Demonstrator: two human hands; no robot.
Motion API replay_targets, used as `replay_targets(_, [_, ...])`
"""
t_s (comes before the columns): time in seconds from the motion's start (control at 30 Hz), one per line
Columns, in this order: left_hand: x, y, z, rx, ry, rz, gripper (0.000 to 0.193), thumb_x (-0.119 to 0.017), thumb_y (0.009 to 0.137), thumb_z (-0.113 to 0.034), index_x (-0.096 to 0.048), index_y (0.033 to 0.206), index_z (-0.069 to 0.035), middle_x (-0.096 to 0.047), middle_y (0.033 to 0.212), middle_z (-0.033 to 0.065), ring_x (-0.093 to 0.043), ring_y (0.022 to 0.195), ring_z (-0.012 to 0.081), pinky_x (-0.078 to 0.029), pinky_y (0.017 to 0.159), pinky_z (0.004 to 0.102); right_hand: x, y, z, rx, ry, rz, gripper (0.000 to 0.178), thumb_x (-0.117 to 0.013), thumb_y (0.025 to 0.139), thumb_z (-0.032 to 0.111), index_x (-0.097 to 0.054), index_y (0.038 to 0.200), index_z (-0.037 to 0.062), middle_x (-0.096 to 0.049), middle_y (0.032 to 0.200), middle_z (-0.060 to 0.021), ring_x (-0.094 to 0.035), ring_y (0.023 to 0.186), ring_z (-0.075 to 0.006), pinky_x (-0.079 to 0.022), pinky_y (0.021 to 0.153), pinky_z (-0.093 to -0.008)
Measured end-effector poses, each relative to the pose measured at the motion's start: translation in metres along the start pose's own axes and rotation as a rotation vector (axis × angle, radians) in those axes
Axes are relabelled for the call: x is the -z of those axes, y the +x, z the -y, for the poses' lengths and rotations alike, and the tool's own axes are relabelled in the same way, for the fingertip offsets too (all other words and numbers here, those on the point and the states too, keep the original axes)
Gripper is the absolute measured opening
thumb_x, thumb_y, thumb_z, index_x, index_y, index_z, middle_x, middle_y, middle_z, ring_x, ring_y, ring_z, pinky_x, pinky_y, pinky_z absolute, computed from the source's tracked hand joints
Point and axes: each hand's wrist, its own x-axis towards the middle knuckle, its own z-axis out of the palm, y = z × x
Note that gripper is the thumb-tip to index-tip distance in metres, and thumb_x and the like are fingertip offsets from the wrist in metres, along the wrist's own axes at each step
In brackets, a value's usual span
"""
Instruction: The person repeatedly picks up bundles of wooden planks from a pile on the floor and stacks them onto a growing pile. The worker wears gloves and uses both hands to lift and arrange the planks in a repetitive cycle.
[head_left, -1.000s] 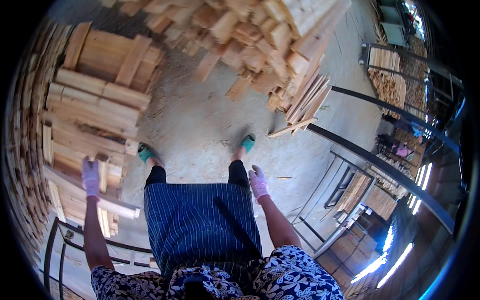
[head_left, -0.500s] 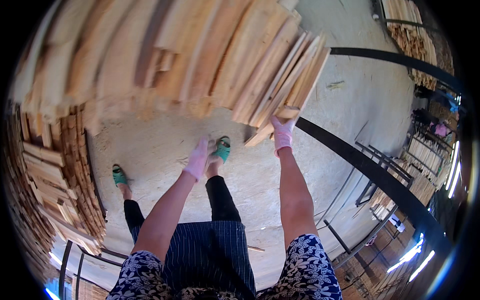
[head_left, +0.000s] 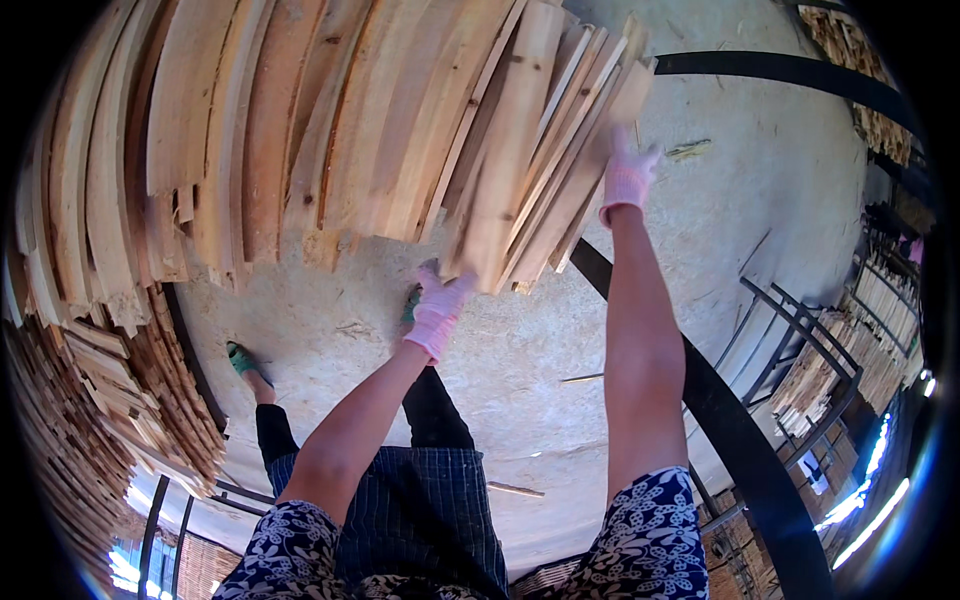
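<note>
A long row of pale wooden boards (head_left: 345, 130) stretches across the upper view, side by side. My left hand (head_left: 438, 310), in a pink glove, has its fingers at the near end of one smooth wooden board (head_left: 512, 150) that lies over its neighbours. It appears to grip that end; the board is slightly blurred. Farther out, my right hand (head_left: 627, 178), also gloved in pink, reaches to the row's right end and touches the last boards. Its thumb sticks out to the right, while its fingers are smeared by motion.
A black metal bar (head_left: 740, 455) curves past my right arm, and another black bar (head_left: 780, 78) runs at the upper right. Stacked wood (head_left: 150, 400) stands at the left. Metal frames (head_left: 800, 320) and more wood piles are on the right. A thin stick (head_left: 515, 489) lies on the concrete floor.
My left hand has risen from over my foot to a board's near end. My right hand has moved farther out along the row's right end. The view has shifted.
</note>
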Motion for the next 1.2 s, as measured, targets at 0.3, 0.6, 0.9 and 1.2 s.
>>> replay_targets(0.3, [0.074,0.108,0.061,-0.093,-0.026,0.458,0.082,-0.07,0.094,-0.05,-0.038,0.155,-0.006,-0.046,0.154,0.0174,-0.046,0.138,0.0276,-0.047,0.108,0.0397,-0.028,-0.014,-0.1,-0.289,0.52,0.489,0.093,-0.062,0.092,0.065,-0.045,0.151,-0.0041,-0.05,0.152,-0.0192,-0.046,0.141,-0.0278,-0.032,0.118,-0.0353])
replay_targets(0.6, [0.048,0.062,-0.018,0.177,-0.337,0.618,0.083,-0.069,0.097,-0.043,-0.029,0.16,-0.007,-0.043,0.158,0.011,-0.042,0.144,0.025,-0.048,0.11,0.0491,-0.039,-0.037,-0.1,-0.37,0.768,0.584,0.082,-0.065,0.096,0.056,-0.04,0.156,0.0054,-0.046,0.156,-0.0119,-0.046,0.14,-0.0271,-0.038,0.117,-0.0425])
replay_targets(0.9, [-0.026,0.083,-0.039,-0.042,0.379,0.272,0.118,-0.079,0.084,-0.059,-0.012,0.161,0.001,-0.033,0.161,0.023,-0.031,0.152,0.0336,-0.028,0.121,0.0407,-0.041,-0.053,-0.101,-0.343,0.939,0.793,0.066,-0.057,0.102,0.052,-0.047,0.15,0.0083,-0.058,0.145,-0.0099,-0.057,0.131,-0.0275,-0.046,0.112,-0.0485])
replay_targets(1.2, [0.001,0.098,-0.03,-0.093,0.226,0.375,0.117,-0.068,0.087,-0.071,-0.015,0.163,0.0,-0.031,0.164,0.0204,-0.027,0.153,0.0282,-0.023,0.123,0.0361,-0.028,-0.096,-0.088,-0.338,0.8,0.59,0.075,-0.077,0.089,0.046,-0.049,0.148,0.0093,-0.06,0.14,-0.0123,-0.061,0.125,-0.0288,-0.052,0.106,-0.0455])
